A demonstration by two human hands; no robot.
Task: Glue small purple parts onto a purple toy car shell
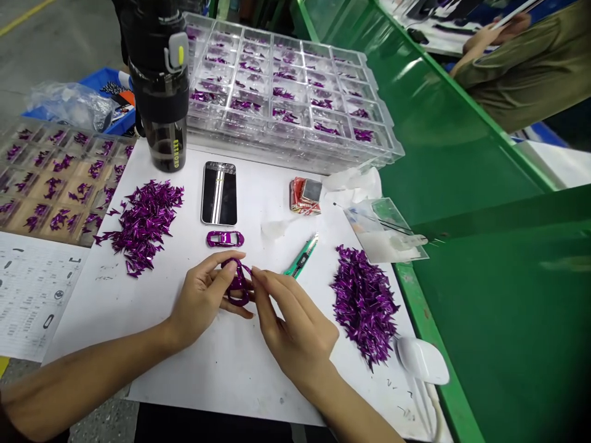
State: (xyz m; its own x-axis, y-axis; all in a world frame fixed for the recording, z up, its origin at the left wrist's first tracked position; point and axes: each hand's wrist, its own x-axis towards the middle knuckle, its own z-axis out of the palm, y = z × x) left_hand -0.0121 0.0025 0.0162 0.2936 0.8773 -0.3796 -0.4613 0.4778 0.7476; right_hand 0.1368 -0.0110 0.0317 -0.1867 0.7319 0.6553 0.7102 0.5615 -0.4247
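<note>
Both hands [205, 304] [295, 332] near white sheet's edge [217, 403]

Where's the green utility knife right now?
In the head view, the green utility knife lies on the white sheet just beyond the right hand, to the right of the small purple car-shaped piece.

I saw bright, even light, pale glare across the glossy green workbench panel [415, 123], and bowed frame edges.
</note>
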